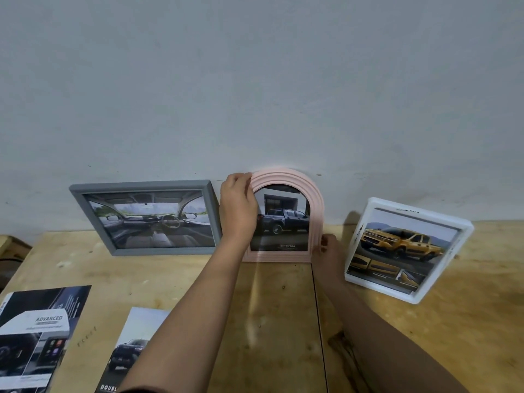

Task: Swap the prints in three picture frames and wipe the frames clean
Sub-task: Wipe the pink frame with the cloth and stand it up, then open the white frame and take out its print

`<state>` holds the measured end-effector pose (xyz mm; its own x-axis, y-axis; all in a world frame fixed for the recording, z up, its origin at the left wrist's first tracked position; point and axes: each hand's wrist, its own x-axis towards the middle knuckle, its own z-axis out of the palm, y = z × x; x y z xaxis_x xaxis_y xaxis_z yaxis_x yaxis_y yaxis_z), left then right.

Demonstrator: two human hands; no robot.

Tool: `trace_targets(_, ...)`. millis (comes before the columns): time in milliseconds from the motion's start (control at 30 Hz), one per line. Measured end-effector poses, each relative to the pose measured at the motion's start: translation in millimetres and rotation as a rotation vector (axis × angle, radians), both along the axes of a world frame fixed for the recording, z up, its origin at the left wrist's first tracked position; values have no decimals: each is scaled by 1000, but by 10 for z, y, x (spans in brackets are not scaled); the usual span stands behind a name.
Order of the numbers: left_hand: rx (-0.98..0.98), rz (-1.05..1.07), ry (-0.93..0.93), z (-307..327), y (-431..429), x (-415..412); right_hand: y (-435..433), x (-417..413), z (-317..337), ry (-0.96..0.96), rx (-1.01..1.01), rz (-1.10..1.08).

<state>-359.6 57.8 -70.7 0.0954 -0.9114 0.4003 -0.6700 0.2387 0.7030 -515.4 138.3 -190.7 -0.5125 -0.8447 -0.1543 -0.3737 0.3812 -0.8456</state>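
A pink arched frame [310,191] with a dark pickup print stands upright against the wall at the table's back. My left hand [237,207] grips its upper left edge, fingers curled over the rim. My right hand [329,249] holds its lower right corner. Left of it a grey frame [141,185] with a car-interior print leans on the wall. To the right a white frame [465,231] with a yellow truck print stands tilted.
Two loose prints lie at the front left: a dark brochure page [37,336] and a pickup print [133,350], partly under my left arm. A seam [317,313] runs through the wooden table [467,321]. The grey wall [255,80] backs the table.
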Motion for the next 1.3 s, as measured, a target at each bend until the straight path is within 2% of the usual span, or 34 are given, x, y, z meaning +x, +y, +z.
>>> trace_targets(100,-60,-10,39,21,69,-89,151,12,-76,17,-15,18)
trace_targets(267,-84,-256,110,105,217,-545,747,-51,-86,-45,-13,-17)
trace_targets(500,162,-454,183,126,439,-1343,1441,-738,-148,116,-136,-257)
trace_targets(633,260,-473,169,43,457,-1591,1594,-1157,-195,62,-10,-449)
trace_targets(733,291,-461,111,5,468,-1693,1586,-1396,-238,138,154,-390)
trace_targets(800,297,-459,94,-15,481,-1720,1524,-1499,-245,172,181,-283)
trace_targets(933,300,-439,114,-35,486,-1720,1405,-1599,-249,198,143,-122)
trace_targets(1300,317,-452,157,116,712,-1324,1622,-1330,-169,195,2,-145)
